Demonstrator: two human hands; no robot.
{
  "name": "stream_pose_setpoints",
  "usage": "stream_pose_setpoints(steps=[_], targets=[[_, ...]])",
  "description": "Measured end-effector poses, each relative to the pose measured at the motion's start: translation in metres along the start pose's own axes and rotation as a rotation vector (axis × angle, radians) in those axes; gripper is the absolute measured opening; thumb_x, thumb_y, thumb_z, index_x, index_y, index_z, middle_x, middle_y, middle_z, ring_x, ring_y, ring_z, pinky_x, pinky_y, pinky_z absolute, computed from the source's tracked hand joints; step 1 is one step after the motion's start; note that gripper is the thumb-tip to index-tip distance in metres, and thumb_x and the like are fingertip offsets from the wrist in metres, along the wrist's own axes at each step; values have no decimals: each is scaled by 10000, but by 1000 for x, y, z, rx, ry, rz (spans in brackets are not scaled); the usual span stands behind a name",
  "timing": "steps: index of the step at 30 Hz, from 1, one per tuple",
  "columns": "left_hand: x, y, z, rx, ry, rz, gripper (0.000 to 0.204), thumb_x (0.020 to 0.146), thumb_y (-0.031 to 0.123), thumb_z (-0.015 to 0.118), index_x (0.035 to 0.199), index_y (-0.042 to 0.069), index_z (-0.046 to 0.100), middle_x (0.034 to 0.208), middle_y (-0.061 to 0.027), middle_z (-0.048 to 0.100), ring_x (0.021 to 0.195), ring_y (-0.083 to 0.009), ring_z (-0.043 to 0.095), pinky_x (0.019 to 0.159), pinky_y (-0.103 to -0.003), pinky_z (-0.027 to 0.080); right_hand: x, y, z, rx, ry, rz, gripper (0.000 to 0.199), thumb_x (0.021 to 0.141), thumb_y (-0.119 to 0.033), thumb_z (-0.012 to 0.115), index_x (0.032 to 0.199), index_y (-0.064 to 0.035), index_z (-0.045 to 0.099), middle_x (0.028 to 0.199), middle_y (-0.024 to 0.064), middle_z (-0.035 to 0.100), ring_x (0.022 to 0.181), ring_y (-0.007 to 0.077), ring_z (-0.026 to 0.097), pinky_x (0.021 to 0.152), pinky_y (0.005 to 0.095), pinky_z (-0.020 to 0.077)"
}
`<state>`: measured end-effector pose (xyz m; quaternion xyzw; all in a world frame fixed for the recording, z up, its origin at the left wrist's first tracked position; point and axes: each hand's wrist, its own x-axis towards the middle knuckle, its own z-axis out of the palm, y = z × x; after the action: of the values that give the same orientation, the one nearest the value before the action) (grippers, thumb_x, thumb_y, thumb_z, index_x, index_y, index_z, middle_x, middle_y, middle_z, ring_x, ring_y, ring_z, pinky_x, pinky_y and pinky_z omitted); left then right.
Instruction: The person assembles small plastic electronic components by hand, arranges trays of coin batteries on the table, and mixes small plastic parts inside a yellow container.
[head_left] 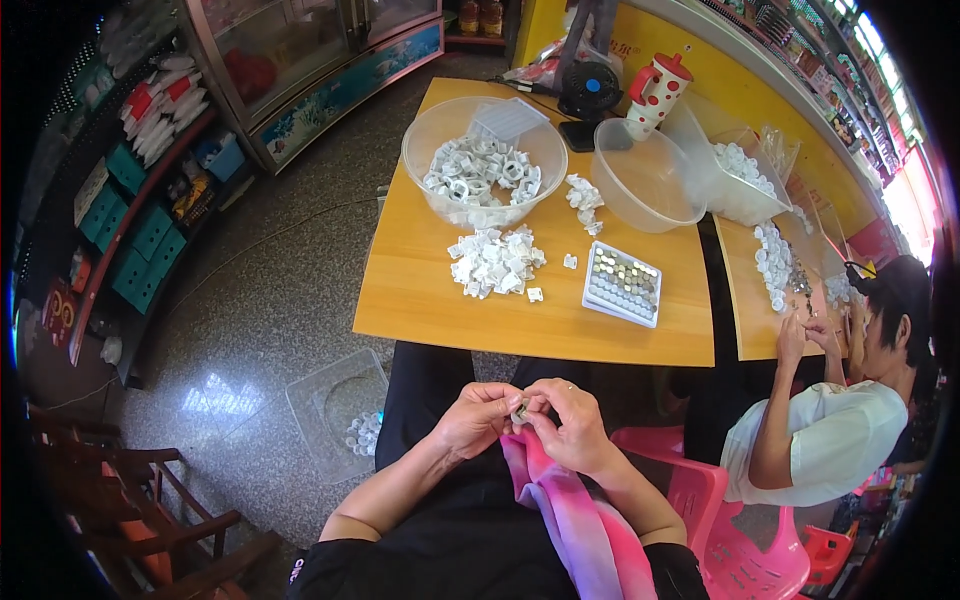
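Above my lap, my left hand and my right hand meet with their fingertips pinched together. Between them they hold a small pale round piece with a darker middle; fingers cover much of it. A pink and purple cloth hangs below my right hand. On the wooden table ahead lies a pile of small white plastic parts. To its right sits a white tray with rows of small round silvery pieces. Behind the pile stands a clear bowl of white ring-shaped parts.
A second clear tub, a small black fan and a red-dotted white jug stand farther back. On the floor at left is a clear bin with several pale pieces. A co-worker sits at right beside a pink chair.
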<state>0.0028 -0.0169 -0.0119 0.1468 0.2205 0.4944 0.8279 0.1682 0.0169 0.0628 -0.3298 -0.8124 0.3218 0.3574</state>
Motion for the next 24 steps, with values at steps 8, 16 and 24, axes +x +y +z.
stream_pose_setpoints(steps=[8,16,24], targets=[[-4,8,7,10,21,-69,201,919,187,618,961,-1,675,838,-62,669,696,-117,598,649,-243,488,-3,-3,1,-32,5,52,309,689,73,670,961,-37,570,752,76,583,701,252,611,627,350,470],[-2,7,-3,19,-34,-99,207,916,199,623,946,1,675,833,-50,667,681,-112,592,624,-231,487,-5,-2,2,121,-14,80,261,734,113,660,949,6,558,806,114,565,687,218,657,599,291,507],[-8,16,7,61,-159,-34,268,930,166,598,1104,-37,624,959,-78,640,761,-124,588,683,-242,484,-8,2,6,134,87,67,142,742,99,682,829,14,609,784,98,554,643,196,620,582,267,488]])
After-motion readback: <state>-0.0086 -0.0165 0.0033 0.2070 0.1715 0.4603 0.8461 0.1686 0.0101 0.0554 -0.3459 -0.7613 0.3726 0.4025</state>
